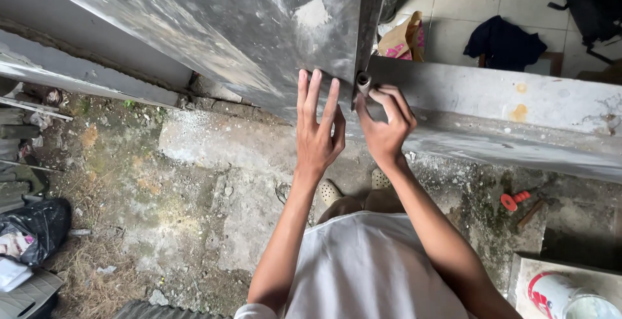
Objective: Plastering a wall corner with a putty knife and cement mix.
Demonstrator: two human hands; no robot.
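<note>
Right hand [383,124] pinches hinge barrel [363,82]; left hand [319,134] flat against grey door [246,27].

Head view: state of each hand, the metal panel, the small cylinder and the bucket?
left hand: open, fingers spread, flat against the panel
right hand: fingers pinched on the small cylinder
small cylinder: at the panel's edge, held by fingertips
grey metal panel: upright, smeared, scuffed
white bucket: lying tilted, bottom right

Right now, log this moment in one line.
left hand: flat on metal door | right hand: pinching hinge pin | stance: standing
</note>
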